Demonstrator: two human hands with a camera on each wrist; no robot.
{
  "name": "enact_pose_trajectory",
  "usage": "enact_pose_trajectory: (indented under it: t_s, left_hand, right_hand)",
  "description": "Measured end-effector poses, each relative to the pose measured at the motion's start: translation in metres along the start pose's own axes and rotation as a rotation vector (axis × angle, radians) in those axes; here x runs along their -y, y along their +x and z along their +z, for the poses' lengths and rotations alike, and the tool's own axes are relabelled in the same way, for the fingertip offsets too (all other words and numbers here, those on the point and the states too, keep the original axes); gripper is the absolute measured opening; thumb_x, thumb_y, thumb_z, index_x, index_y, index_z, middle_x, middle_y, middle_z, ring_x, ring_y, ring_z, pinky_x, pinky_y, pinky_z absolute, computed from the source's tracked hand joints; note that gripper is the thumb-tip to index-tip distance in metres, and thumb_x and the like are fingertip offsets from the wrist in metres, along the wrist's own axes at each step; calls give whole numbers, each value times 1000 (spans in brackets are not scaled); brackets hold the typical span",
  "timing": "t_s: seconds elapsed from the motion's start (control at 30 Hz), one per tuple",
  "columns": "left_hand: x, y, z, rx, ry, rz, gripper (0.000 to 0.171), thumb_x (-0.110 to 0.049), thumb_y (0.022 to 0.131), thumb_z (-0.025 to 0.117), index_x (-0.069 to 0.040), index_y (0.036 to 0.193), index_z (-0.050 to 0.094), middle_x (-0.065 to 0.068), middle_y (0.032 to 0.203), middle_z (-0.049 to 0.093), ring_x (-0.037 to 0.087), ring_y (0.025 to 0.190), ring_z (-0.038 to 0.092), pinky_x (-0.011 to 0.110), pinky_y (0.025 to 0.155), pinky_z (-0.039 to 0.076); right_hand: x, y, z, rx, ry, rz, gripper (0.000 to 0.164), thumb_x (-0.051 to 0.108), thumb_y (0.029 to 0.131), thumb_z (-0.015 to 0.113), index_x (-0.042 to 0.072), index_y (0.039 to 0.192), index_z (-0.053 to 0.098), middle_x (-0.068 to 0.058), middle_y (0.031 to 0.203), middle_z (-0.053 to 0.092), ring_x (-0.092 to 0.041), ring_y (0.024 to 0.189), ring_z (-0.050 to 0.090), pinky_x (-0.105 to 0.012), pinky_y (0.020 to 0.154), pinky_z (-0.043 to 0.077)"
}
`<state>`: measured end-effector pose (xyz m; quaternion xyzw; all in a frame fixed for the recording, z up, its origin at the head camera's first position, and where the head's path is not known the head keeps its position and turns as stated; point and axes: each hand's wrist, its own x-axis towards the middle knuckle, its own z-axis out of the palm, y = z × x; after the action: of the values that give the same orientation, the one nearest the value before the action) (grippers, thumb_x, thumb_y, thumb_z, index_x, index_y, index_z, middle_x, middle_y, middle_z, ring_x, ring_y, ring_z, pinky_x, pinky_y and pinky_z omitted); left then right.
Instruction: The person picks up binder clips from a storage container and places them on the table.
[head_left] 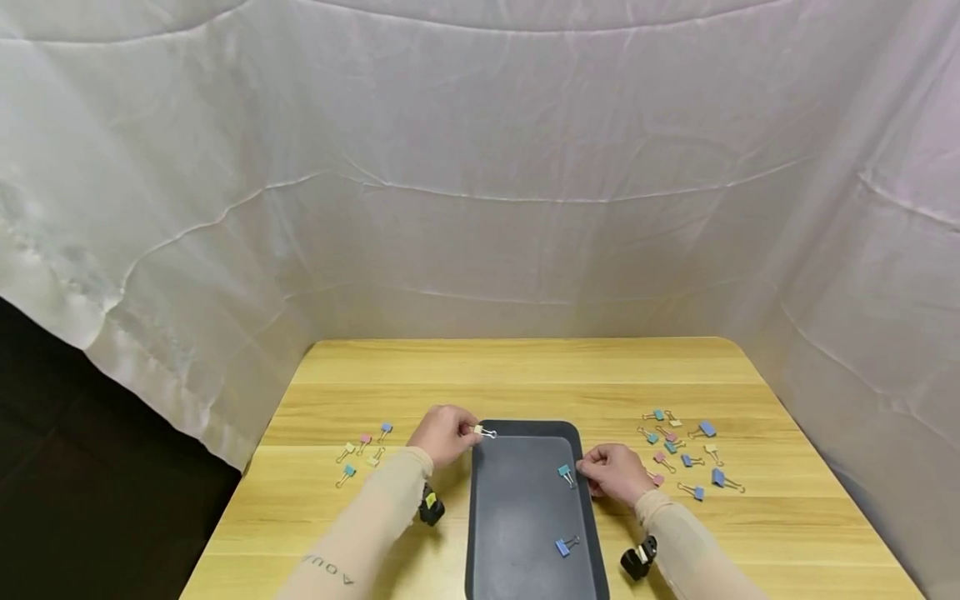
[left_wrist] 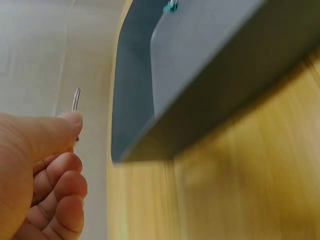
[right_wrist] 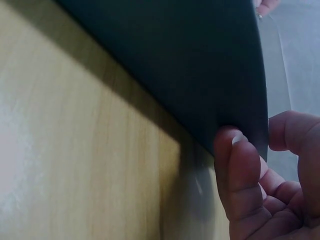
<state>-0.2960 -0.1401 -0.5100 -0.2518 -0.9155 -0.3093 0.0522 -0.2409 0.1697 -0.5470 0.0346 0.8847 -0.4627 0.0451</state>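
Note:
My left hand (head_left: 444, 435) pinches a pale yellow binder clip (head_left: 479, 430) between thumb and fingers, over the far left corner of a dark grey tray (head_left: 517, 500). The clip's silver handles point right in the head view; in the left wrist view its body is mostly hidden behind the thumb. At the tray's right side, my right hand (head_left: 611, 473) grips the rim, thumb at the edge and fingertips against the outer wall (right_wrist: 200, 75). Inside the tray lie a teal binder clip (head_left: 566, 472) near the right wall and a blue binder clip (head_left: 563, 547) closer to me.
Left of the tray, several small binder clips, among them a pink one (head_left: 365, 438) and a teal one (head_left: 349, 471), lie scattered on the wooden table (head_left: 420, 375). A larger mixed group with a blue clip (head_left: 707, 428) spreads beyond my right hand. Pale curtains (head_left: 525, 250) surround the table.

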Motion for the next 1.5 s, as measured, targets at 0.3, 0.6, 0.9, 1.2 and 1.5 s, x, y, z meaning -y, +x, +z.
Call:
enact_pose_trajectory:
  t_s: [0.3, 0.6, 0.9, 1.2, 1.5]
  left_hand:
    - [52, -21, -14, -23, 37, -207, 21, -22, 79, 72, -8, 94, 70, -10, 68, 55, 6, 60, 50, 25, 59, 45]
    - [92, -38, -19, -7, 123, -318, 16, -22, 77, 73, -9, 86, 72, -4, 76, 61, 10, 69, 54, 31, 63, 48]
    - [104, -45, -25, 14, 160, -329, 14, -17, 78, 72, -8, 89, 71, -2, 79, 63, 15, 73, 57, 33, 63, 48]
    - [107, -49, -34, 28, 143, -332, 18, -13, 78, 72, -6, 95, 71, 1, 81, 64, 15, 75, 58, 33, 66, 50]
    - [107, -53, -40, 22, 114, -332, 20, -12, 78, 72, -6, 96, 70, 1, 83, 64, 14, 73, 57, 33, 64, 49]
  right_hand:
    - [2, -1, 0, 6, 2, -11, 14, 17, 80, 68, 4, 78, 63, -4, 62, 62, -16, 52, 58, -29, 49, 50]
    - [3, -3, 1, 8, -8, -11, 15, 17, 80, 68, 4, 78, 62, -3, 62, 61, -16, 53, 58, -29, 49, 50]
    - [2, -3, 1, 5, 2, -7, 15, 17, 80, 68, 4, 78, 62, -3, 62, 61, -16, 52, 57, -29, 49, 50]
    - [1, -2, 2, -13, -11, -4, 16, 18, 79, 70, 4, 79, 62, -2, 62, 60, -15, 52, 57, -29, 49, 50]
    - [-1, -2, 2, -15, -15, -7, 16, 18, 79, 69, 4, 78, 62, -3, 62, 61, -16, 52, 57, -29, 48, 50]
